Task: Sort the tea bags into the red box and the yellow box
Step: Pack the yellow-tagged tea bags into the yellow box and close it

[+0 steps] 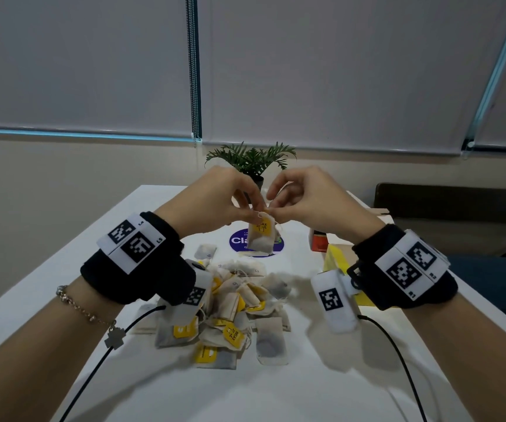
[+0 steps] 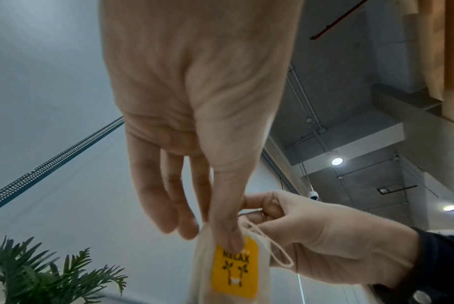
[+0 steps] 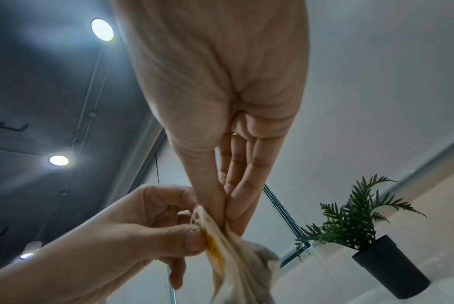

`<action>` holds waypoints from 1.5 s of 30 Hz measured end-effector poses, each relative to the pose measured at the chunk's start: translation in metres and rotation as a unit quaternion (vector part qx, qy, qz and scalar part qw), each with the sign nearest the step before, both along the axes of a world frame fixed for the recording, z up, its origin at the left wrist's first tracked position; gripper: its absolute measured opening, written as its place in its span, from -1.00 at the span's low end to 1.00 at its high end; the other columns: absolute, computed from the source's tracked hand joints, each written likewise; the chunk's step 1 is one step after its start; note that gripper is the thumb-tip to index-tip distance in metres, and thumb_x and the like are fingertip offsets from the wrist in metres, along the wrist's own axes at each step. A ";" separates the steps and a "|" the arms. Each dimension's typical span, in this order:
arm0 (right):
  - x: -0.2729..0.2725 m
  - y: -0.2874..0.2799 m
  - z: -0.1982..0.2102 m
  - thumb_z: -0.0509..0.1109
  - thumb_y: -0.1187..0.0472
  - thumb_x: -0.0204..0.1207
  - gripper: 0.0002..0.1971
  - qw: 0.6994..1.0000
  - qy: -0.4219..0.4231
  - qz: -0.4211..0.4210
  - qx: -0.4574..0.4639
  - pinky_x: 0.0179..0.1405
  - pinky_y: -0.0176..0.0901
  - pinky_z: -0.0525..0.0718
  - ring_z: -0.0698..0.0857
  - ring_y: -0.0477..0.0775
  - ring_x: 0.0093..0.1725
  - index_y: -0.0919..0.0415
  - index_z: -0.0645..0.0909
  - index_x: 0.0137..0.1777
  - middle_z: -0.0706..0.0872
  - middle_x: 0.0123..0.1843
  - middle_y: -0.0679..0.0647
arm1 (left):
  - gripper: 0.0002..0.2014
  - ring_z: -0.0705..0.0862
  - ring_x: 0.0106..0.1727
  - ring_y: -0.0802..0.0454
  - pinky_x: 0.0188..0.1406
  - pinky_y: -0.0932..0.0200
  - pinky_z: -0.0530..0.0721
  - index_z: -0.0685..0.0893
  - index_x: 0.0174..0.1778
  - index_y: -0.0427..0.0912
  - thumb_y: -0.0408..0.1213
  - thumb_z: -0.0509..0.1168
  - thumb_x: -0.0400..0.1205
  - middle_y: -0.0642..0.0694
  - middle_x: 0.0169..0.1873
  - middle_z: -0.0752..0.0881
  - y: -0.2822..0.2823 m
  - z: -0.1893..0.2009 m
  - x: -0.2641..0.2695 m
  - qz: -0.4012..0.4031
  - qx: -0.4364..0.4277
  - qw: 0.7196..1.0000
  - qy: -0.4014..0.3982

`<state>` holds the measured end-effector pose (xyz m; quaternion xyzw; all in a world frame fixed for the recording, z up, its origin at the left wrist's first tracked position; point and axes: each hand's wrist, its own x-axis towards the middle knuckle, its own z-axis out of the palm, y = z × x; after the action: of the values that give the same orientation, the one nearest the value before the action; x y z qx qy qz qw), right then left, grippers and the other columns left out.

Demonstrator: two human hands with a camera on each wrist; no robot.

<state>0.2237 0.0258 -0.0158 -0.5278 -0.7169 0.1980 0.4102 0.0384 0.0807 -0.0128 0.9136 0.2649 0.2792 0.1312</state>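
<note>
Both hands are raised above the white table (image 1: 63,269) and meet at one tea bag (image 1: 263,237) with a yellow tag reading RELAX (image 2: 234,267). My left hand (image 1: 215,196) pinches its top edge between thumb and fingers. My right hand (image 1: 303,199) pinches the top corner and string (image 2: 272,244) from the right. The bag hangs down between them. A pile of several tea bags (image 1: 236,309), some with yellow tags, lies on the table below. The yellow box (image 1: 337,260) and the red box (image 1: 318,240) stand at the right, partly hidden by my right wrist.
A potted green plant (image 1: 251,161) stands at the table's far end. A round blue sticker (image 1: 242,242) lies on the table behind the hanging bag. Cables run from both wrist cameras toward the near edge. A dark seat (image 1: 458,205) is at the right.
</note>
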 end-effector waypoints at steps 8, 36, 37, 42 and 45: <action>0.008 0.008 -0.014 0.50 0.28 0.52 -0.88 0.972 -0.177 -0.007 -0.152 0.10 0.07 0.79 0.83 0.15 -0.03 0.15 0.70 0.03 0.83 -0.02 0.09 | -0.94 0.78 -0.27 0.00 -0.41 0.17 0.79 0.74 -0.21 -0.15 -0.32 0.51 0.51 -0.05 -0.28 0.80 0.003 0.013 -0.015 0.021 -0.045 0.998 -0.028; 0.017 0.003 0.003 0.24 0.22 0.71 -0.85 0.953 0.207 0.089 -0.205 -0.33 -0.30 0.58 0.62 -0.06 -0.28 0.21 0.59 -0.05 0.64 -0.23 0.04 | -0.89 0.73 -0.23 0.20 -0.16 0.16 0.75 0.75 -0.16 -0.08 -0.38 0.49 0.51 0.11 -0.27 0.75 -0.015 0.029 -0.024 -0.046 0.003 0.999 0.027; 0.014 0.003 0.003 0.22 0.21 0.72 -0.82 0.940 0.245 0.093 -0.219 -0.35 -0.30 0.58 0.61 -0.06 -0.30 0.21 0.60 -0.07 0.64 -0.26 0.03 | -0.88 0.72 -0.20 0.21 -0.14 0.20 0.73 0.75 -0.18 -0.05 -0.38 0.50 0.50 0.11 -0.25 0.74 -0.013 0.028 -0.024 -0.045 0.021 0.999 0.019; 0.004 0.000 0.006 0.18 0.17 0.74 -0.76 0.916 0.305 0.110 -0.236 -0.38 -0.32 0.57 0.59 -0.09 -0.34 0.20 0.66 -0.04 0.65 -0.29 -0.01 | -0.91 0.67 -0.07 0.15 -0.21 0.46 0.62 0.77 -0.17 -0.09 -0.36 0.51 0.49 0.03 -0.03 0.67 -0.009 0.030 -0.023 -0.065 0.063 0.994 -0.059; -0.002 -0.001 0.004 0.19 0.20 0.73 -0.81 0.924 0.288 0.115 -0.225 -0.32 -0.27 0.55 0.58 -0.06 -0.28 0.22 0.58 0.21 0.66 -0.20 0.04 | -0.95 0.70 -0.04 0.08 -0.17 0.47 0.61 0.78 -0.17 -0.19 -0.37 0.50 0.50 0.04 0.03 0.72 -0.007 0.030 -0.022 -0.077 0.070 0.991 -0.089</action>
<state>0.2221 0.0245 -0.0113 -0.4404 -0.5603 0.5432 0.4438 0.0167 0.0740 0.0169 0.9097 0.1609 0.3664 0.1109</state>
